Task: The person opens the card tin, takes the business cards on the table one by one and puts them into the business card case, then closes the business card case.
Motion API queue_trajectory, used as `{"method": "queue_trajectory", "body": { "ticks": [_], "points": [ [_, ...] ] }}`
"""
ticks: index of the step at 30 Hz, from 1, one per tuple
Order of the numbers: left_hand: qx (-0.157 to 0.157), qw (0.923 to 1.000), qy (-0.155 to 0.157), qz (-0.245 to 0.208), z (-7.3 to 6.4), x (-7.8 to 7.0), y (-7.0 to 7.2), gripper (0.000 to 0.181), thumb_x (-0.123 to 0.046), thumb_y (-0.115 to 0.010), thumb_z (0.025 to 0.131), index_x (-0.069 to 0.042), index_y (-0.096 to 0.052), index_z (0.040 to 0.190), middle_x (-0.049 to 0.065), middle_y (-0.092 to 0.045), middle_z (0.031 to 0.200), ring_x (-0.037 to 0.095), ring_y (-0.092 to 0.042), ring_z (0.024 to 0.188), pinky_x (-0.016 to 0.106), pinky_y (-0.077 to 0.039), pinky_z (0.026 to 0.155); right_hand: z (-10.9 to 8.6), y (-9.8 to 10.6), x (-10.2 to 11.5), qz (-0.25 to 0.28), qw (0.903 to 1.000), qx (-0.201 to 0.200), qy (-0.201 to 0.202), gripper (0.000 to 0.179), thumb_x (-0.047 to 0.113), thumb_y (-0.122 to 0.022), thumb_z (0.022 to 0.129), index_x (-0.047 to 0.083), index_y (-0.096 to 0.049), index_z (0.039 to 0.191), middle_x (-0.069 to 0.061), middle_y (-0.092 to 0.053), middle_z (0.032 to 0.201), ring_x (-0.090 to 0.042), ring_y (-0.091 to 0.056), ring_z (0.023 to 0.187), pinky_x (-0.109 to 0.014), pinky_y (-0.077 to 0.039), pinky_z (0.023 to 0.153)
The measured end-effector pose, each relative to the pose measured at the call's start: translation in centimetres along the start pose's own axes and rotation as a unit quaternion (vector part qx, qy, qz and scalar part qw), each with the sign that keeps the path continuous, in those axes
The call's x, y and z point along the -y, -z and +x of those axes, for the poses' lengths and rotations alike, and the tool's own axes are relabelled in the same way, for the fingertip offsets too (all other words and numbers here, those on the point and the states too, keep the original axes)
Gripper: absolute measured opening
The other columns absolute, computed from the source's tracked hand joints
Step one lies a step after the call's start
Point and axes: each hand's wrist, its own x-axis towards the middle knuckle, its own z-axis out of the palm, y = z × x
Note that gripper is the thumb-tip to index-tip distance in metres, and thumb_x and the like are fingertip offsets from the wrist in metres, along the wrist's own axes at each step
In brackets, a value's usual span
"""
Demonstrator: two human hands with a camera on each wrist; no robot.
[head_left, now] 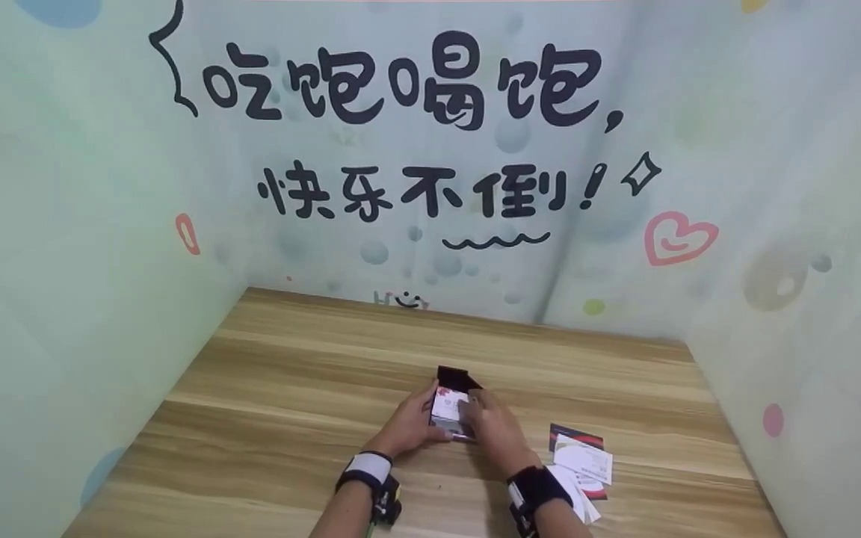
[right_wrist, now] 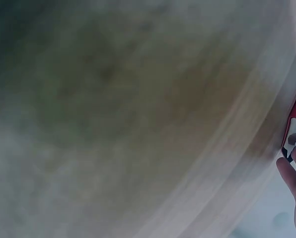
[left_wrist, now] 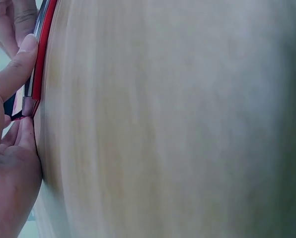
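1. Left hand [head_left: 409, 420]: its fingers and thumb grip the left side of a card case [head_left: 445, 426], red-edged in the left wrist view.
2. Right hand [head_left: 498, 430]: bent fingers hold the case's right side; whether they also pinch the white card [head_left: 445, 403] between both hands, I cannot tell.
3. Black flap [head_left: 451, 376]: raised open, beyond the fingertips.
4. Business cards [head_left: 586, 459]: overlapping on the wooden tabletop [head_left: 288, 359], right of the right fingers.
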Motion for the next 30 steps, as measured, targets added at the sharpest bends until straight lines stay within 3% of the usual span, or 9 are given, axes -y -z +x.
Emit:
{"method": "queue_trajectory", "body": {
  "ticks": [5, 10, 15, 24, 30],
  "points": [
    [-0.016, 0.9991, 0.016, 0.037, 0.0, -0.1, 0.1, 0.105, 0.0, -0.082, 0.075, 0.011, -0.014, 0.155, 0.03, -0.019, 0.162, 0.041, -0.036, 0.146, 0.044, -0.037, 0.119, -0.1, -0.1, 0.2, 0.007, 0.9999, 0.01, -0.002, 0.027, 0.015, -0.063, 0.097, -0.002, -0.068, 0.118, -0.028, -0.065, 0.124, -0.045, -0.065, 0.112, -0.055, -0.056, 0.097],
    [-0.023, 0.9978, 0.023, 0.057, 0.0, 0.1, 0.1, 0.105, -0.003, -0.084, 0.075, 0.009, -0.018, 0.155, 0.031, -0.019, 0.162, 0.041, -0.035, 0.147, 0.046, -0.036, 0.12, -0.4, -0.1, 0.2, -0.028, 0.9985, -0.011, 0.045, 0.022, 0.01, -0.067, 0.092, 0.0, -0.072, 0.112, -0.028, -0.068, 0.116, -0.042, -0.069, 0.103, -0.05, -0.061, 0.088],
    [-0.022, 0.9972, 0.019, 0.068, 0.0, 0.3, 0.1, 0.104, -0.003, -0.084, 0.075, 0.011, -0.018, 0.154, 0.031, -0.025, 0.16, 0.04, -0.038, 0.145, 0.045, -0.038, 0.119, -0.6, -0.1, 0.1, -0.025, 0.9972, -0.028, 0.065, 0.017, 0.008, -0.069, 0.091, 0.004, -0.074, 0.106, -0.023, -0.071, 0.109, -0.036, -0.072, 0.095, -0.045, -0.063, 0.08],
    [-0.027, 0.9951, 0.018, 0.094, 0.1, 0.2, 0.0, 0.103, -0.007, -0.085, 0.076, 0.01, -0.021, 0.154, 0.029, -0.029, 0.159, 0.039, -0.037, 0.146, 0.047, -0.034, 0.12, -0.6, 1.4, 0.0, -0.055, 0.995, 0.026, 0.08, 0.023, 0.012, -0.068, 0.092, 0.01, -0.073, 0.114, -0.019, -0.07, 0.118, -0.034, -0.073, 0.094, -0.047, -0.063, 0.077],
    [-0.029, 0.9927, 0.009, 0.117, 0.0, 0.1, -0.1, 0.102, -0.01, -0.086, 0.075, 0.009, -0.023, 0.154, 0.031, -0.026, 0.159, 0.043, -0.028, 0.149, 0.051, -0.027, 0.123, -0.3, 2.4, 0.2, -0.087, 0.9909, 0.091, 0.048, 0.025, 0.013, -0.063, 0.095, 0.018, -0.072, 0.118, -0.019, -0.064, 0.134, -0.037, -0.066, 0.115, -0.059, -0.057, 0.09]
  ]
}}
